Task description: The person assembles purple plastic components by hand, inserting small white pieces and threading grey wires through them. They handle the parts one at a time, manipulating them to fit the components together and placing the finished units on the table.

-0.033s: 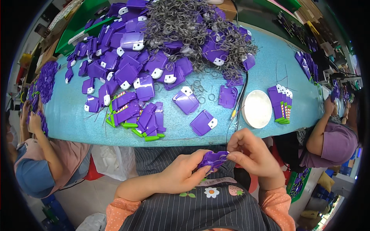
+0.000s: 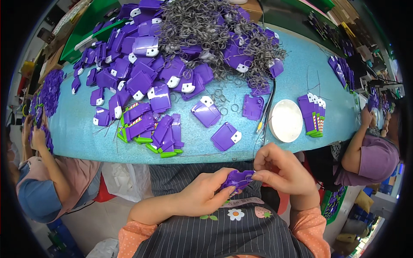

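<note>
My left hand [image 2: 202, 189] is closed around a purple plastic shell [image 2: 234, 180], its hollow inner side turned up, over my lap in front of the table edge. My right hand [image 2: 284, 170] is closed in a pinch, thumb and forefinger at the shell's right end. What sits between those fingertips is too small to make out. A thin dark wire [image 2: 254, 150] runs upward from beside the right fingers. Beyond my hands on the table lie a purple piece with a white corner [image 2: 226, 136], a similar one [image 2: 206, 112], and an open purple shell [image 2: 253, 107].
Heaped purple pieces [image 2: 140, 81] and a tangle of grey rings [image 2: 202, 32] cover the far table [image 2: 77, 133]. Green-ended assemblies [image 2: 165, 137] lie front left. A white bowl [image 2: 285, 122], a black cable [image 2: 270, 103] and a row of pieces [image 2: 310, 114] are rightward. People sit at both sides.
</note>
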Demonstrator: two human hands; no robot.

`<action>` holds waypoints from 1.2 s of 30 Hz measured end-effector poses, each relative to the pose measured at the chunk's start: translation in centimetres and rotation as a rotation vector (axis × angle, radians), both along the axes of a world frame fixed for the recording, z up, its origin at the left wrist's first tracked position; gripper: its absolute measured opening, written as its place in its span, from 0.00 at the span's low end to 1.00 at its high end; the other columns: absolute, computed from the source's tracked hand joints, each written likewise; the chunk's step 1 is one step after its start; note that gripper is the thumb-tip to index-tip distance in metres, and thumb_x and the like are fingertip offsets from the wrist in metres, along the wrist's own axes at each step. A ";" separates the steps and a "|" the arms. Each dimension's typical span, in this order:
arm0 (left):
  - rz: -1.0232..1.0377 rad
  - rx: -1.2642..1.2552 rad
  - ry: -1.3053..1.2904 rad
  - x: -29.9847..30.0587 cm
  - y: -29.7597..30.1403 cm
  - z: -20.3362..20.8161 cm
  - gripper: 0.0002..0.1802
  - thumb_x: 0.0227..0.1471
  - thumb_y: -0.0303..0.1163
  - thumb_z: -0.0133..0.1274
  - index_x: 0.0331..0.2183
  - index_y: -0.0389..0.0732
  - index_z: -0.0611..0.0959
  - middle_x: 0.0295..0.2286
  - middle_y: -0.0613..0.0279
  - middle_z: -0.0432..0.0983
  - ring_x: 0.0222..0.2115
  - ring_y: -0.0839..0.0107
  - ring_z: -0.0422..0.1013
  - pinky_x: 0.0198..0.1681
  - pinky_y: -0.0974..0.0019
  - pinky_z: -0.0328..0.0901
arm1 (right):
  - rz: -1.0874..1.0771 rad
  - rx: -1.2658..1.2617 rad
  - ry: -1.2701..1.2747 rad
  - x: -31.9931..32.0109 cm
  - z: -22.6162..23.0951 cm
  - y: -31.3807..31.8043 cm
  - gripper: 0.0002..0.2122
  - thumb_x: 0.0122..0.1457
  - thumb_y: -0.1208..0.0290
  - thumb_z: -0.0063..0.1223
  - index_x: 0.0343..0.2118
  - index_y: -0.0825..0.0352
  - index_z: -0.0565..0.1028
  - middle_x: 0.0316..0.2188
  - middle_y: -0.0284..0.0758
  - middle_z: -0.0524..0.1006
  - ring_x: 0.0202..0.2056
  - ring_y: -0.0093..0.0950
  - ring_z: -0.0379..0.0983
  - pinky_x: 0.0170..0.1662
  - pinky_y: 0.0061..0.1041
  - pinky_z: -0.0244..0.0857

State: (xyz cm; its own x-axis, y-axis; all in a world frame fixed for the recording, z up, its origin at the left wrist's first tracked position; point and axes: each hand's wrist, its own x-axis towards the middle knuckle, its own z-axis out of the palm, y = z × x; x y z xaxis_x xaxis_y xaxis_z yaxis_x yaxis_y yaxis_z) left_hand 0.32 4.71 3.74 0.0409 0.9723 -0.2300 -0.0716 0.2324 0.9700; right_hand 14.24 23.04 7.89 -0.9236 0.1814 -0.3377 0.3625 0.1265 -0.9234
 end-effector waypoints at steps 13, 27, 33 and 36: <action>0.672 0.141 -0.113 2.6 -1.9 -1.5 0.17 0.54 0.22 0.46 0.47 0.28 0.67 0.34 0.56 0.75 0.32 0.75 0.74 0.35 0.73 0.68 | -0.165 0.168 0.478 -2.0 -4.9 -4.9 0.12 0.51 0.80 0.53 0.41 0.73 0.72 0.37 0.41 0.71 0.29 0.25 0.70 0.32 0.20 0.63; 0.635 0.291 -0.282 2.3 -2.3 -3.1 0.20 0.57 0.20 0.40 0.51 0.28 0.60 0.45 0.51 0.67 0.45 0.72 0.66 0.49 0.68 0.61 | -0.373 -0.553 0.333 -3.2 -7.9 -8.2 0.05 0.60 0.76 0.46 0.37 0.69 0.68 0.30 0.27 0.67 0.29 0.11 0.61 0.32 0.12 0.57; 0.724 0.264 -0.242 2.5 -2.9 -3.7 0.19 0.56 0.20 0.42 0.49 0.28 0.63 0.43 0.51 0.70 0.43 0.72 0.69 0.46 0.70 0.63 | -0.256 0.068 0.382 -3.5 -6.3 -7.8 0.08 0.56 0.78 0.49 0.38 0.73 0.70 0.35 0.37 0.72 0.32 0.23 0.70 0.34 0.20 0.65; 0.652 0.211 0.236 2.0 -2.8 -3.1 0.17 0.54 0.20 0.45 0.46 0.27 0.67 0.35 0.52 0.75 0.35 0.73 0.73 0.37 0.71 0.68 | -0.225 0.206 0.419 -3.6 -5.9 -7.4 0.10 0.53 0.81 0.48 0.39 0.75 0.71 0.39 0.44 0.73 0.35 0.30 0.73 0.36 0.25 0.67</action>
